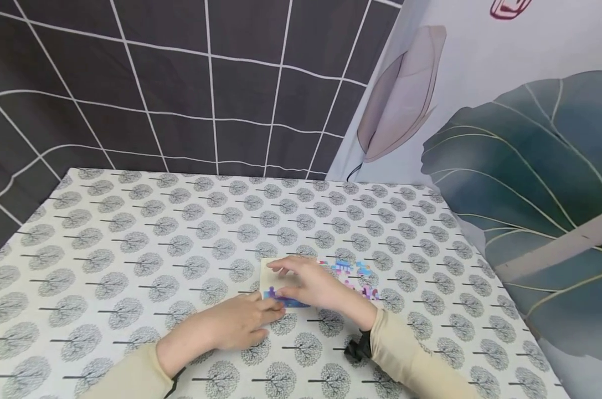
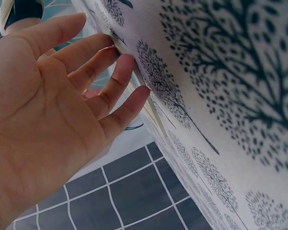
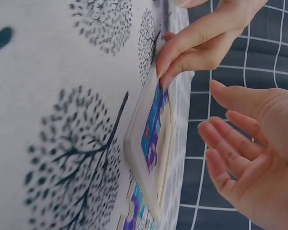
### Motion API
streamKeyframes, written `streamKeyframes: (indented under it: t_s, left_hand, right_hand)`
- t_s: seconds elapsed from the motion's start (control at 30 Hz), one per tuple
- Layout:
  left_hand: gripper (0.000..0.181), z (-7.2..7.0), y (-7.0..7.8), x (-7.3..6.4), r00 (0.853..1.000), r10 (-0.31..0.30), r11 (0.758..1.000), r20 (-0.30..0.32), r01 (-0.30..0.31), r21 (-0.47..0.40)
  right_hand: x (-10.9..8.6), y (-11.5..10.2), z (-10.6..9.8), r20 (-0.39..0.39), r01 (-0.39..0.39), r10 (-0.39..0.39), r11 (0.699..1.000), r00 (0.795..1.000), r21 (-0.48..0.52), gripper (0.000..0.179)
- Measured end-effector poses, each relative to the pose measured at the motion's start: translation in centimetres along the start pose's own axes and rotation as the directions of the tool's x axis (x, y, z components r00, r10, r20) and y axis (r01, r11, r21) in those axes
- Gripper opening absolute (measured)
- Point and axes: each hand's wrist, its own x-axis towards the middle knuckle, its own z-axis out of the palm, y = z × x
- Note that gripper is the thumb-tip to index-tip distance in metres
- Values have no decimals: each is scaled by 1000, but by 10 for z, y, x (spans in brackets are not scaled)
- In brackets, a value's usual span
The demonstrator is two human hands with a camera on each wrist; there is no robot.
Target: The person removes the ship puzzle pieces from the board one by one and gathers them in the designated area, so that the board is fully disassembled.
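board (image 1: 265,280) filling seems underway: left hand (image 1: 243,321) touches it, fingers relaxed; relaxed, empty right hand (image 1: 313,282) probably next needs loose piece (image 1: 364,269).

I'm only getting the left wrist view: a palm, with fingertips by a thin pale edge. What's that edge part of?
Observer: A puzzle board, with blue and purple pieces laid along its near side.
Visitor: Any loose pieces around?
Observer: Yes, the head view shows loose pieces on the patterned cloth, right of the board.
Visitor: Is the right hand holding one?
Observer: The right wrist view shows the right hand apart from the board, no piece visible in it.
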Motion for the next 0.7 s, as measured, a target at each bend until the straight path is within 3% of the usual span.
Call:
streamKeyframes:
  t_s: [0.33,0.47,0.7]
  left_hand:
    - [48,2,-1,0,1000,-3,1000,-4,3,22]
    - [48,3,0,0,1000,-2,999,-19,2,35]
    - [49,5,-1,-2,999,3,999,-41,0,52]
  right_hand:
    - [15,2,10,110,-11,17,998,994,-54,42]
    - [19,3,14,149,-53,62,997,987,-64,41]
    - [21,-1,17,157,-107,120,990,980,-89,36]
